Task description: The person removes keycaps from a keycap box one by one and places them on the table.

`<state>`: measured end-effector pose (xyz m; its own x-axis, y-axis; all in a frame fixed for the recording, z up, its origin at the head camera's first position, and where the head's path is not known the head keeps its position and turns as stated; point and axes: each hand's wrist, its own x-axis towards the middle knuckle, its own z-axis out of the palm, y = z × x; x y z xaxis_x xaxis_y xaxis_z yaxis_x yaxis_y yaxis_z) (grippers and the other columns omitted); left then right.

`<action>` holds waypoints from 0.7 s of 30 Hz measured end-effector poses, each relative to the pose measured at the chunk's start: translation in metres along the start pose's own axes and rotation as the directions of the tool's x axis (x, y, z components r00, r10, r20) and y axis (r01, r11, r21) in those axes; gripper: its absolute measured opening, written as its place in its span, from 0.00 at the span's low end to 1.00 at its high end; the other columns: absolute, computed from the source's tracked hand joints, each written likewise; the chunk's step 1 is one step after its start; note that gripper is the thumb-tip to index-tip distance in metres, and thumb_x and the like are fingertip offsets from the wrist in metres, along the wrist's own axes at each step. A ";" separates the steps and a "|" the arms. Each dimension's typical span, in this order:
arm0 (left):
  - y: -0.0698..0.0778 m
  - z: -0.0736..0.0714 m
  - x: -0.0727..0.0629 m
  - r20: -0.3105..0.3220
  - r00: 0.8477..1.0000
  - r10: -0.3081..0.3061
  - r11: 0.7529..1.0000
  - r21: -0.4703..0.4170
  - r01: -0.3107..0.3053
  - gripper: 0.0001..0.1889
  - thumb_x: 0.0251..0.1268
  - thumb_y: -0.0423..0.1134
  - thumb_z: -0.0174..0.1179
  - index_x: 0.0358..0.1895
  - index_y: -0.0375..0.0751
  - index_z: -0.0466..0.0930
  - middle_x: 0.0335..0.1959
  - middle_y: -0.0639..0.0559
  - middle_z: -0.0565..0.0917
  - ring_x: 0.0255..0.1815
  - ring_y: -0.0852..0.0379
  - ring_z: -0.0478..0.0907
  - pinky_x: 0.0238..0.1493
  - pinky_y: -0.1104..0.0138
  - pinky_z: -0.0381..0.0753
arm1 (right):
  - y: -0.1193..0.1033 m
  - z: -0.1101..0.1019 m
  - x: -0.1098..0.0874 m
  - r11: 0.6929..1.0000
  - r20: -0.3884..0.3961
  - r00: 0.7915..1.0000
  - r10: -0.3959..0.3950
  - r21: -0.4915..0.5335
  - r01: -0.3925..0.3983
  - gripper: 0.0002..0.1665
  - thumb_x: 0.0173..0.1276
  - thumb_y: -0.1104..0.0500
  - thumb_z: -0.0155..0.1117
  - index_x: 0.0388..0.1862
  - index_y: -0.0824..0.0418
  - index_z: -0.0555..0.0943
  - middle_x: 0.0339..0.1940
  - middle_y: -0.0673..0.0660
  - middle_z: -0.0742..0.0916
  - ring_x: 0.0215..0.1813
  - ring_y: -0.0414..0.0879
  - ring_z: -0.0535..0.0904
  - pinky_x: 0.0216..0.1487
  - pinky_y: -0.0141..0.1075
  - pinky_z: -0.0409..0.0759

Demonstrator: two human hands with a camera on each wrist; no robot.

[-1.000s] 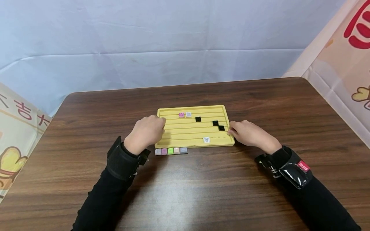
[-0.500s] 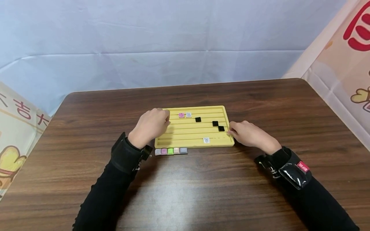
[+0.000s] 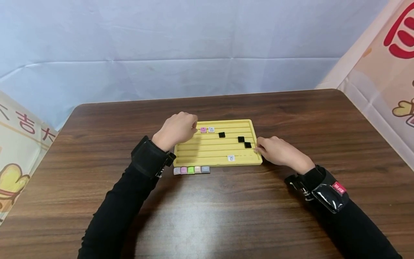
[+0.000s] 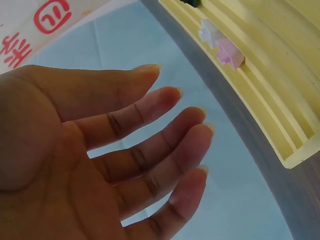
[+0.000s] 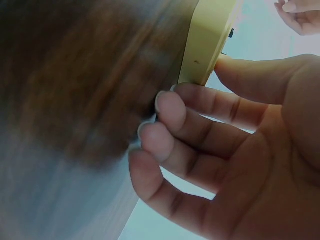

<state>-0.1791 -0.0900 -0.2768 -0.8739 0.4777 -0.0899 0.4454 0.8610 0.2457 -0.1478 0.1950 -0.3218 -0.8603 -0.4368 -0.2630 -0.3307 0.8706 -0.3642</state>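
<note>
A yellow tray with raised ridges lies on the table. Above its far left corner hovers my left hand, fingers loosely bent; the left wrist view shows nothing between the thumb and fingers. Just right of that hand, a pink tile and a white tile sit in the tray's far row. At the right end, my right hand pinches the tray's edge, thumb on top and forefinger against the side. Three black tiles, one of them close to that hand, and another white tile also lie in the tray.
Several small coloured tiles, including a green tile, stand in a row along the tray's near left edge. The brown wooden table extends around the tray. Behind it hangs a pale blue cloth, with printed cloths at both sides.
My left hand has moved from the tray's left edge away from me and to the right, toward the pink tile. My right hand keeps its place at the tray's right edge.
</note>
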 end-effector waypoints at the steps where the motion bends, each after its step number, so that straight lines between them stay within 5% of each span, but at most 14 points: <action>1: 0.000 0.000 0.002 0.004 1.000 0.003 1.000 0.004 -0.003 0.04 0.64 0.34 0.56 0.38 0.37 0.76 0.30 0.47 0.75 0.26 0.53 0.69 0.29 0.64 0.65 | 0.000 0.000 0.000 1.000 0.002 1.000 0.003 0.000 -0.003 0.09 0.71 0.60 0.51 0.38 0.66 0.73 0.20 0.54 0.73 0.18 0.43 0.63 0.22 0.34 0.60; 21: 0.008 0.009 0.038 0.152 0.987 -0.053 0.997 0.070 0.043 0.09 0.70 0.32 0.47 0.46 0.39 0.75 0.38 0.46 0.76 0.29 0.55 0.67 0.29 0.65 0.60 | 0.001 0.001 -0.001 1.000 -0.027 0.999 -0.026 -0.017 0.026 0.07 0.70 0.61 0.52 0.34 0.65 0.72 0.19 0.53 0.73 0.18 0.42 0.64 0.22 0.34 0.62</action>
<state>-0.2070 -0.0638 -0.2870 -0.8566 0.4522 -0.2483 0.4200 0.8908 0.1733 -0.1474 0.1956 -0.3225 -0.8616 -0.4530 -0.2291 -0.3591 0.8629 -0.3557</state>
